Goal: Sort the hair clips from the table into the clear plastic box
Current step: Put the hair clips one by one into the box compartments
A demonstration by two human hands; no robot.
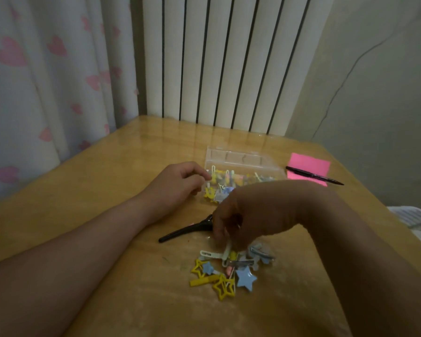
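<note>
Nearest, loose hair clips (225, 271) lie heaped on the surface (122, 300). Right hand (238, 224) fingers pinch a pale clip there; it needs lifting out. Left hand (178, 183), fingers curled, touches the half-filled clear plastic box (241, 159).

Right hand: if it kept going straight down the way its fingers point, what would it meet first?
Probably the pale mint clip at the near pile's top edge, just under the right hand; its fingers look close to or touching it, though depth is unclear.
</note>
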